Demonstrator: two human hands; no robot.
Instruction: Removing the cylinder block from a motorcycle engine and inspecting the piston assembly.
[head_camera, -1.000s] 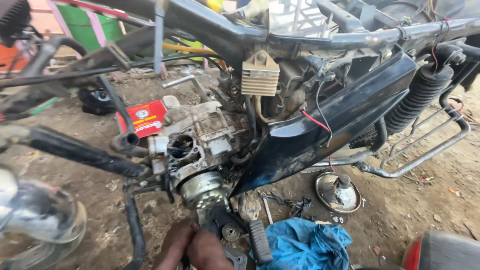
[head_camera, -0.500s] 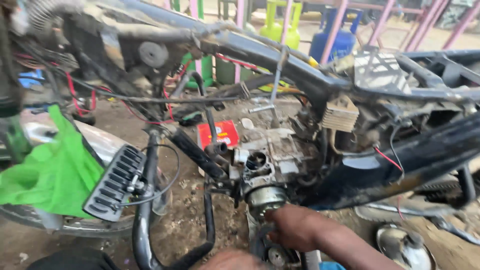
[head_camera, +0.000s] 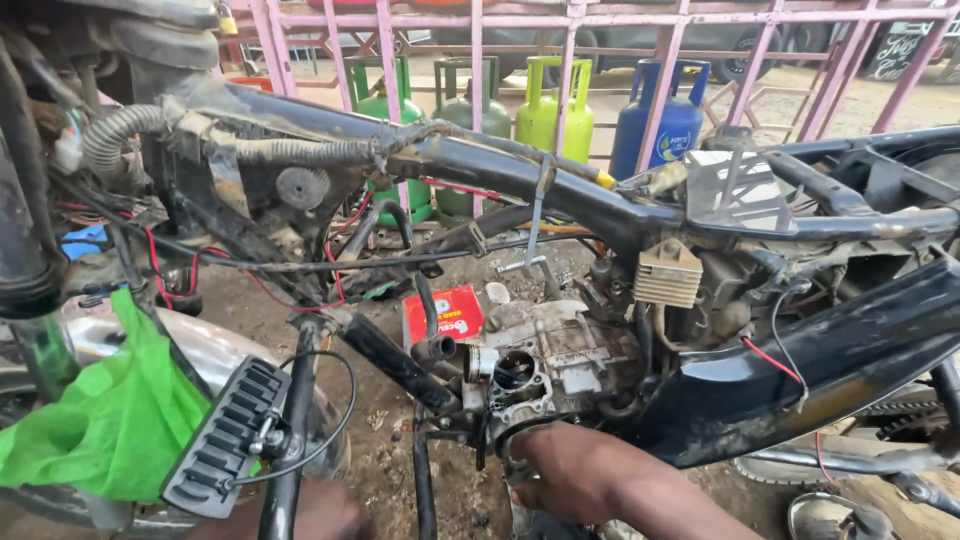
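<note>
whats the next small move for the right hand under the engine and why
Probably keep the right hand cupped under the engine and steady what it grips before shifting. It sits right below the open round port, its fingers are hidden, and the left hand is low by the frame tube, blurred.

The motorcycle frame (head_camera: 560, 190) is black with dusty grey smears, and the engine block (head_camera: 560, 355) beneath it is dull silver-grey caked with brown dirt. Left of the engine hangs a bright green plastic bag (head_camera: 110, 420); just above the engine sits a red box (head_camera: 445, 312). Behind the frame, pink railings (head_camera: 475, 60) cross two dark green, one lime-yellow (head_camera: 545, 105) and one blue gas cylinder (head_camera: 672, 120).
</note>
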